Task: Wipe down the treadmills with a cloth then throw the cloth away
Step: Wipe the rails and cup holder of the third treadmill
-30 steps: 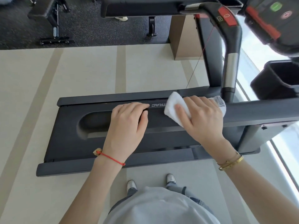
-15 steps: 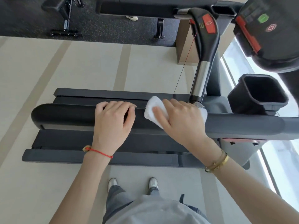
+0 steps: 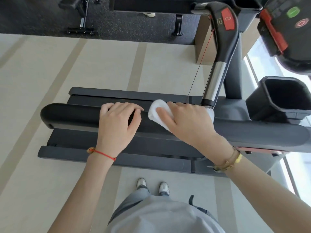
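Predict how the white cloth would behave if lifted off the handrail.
The white folded cloth would probably flop, since it bends over the black padded handrail under the right hand. It looks thin, so likely light.

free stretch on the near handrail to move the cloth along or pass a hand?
Bare rail from its rounded end to the left hand. Crowded mid-rail: left hand, cloth under the right hand, and the upright handle. Beyond, bare grey rail below the cup holder.
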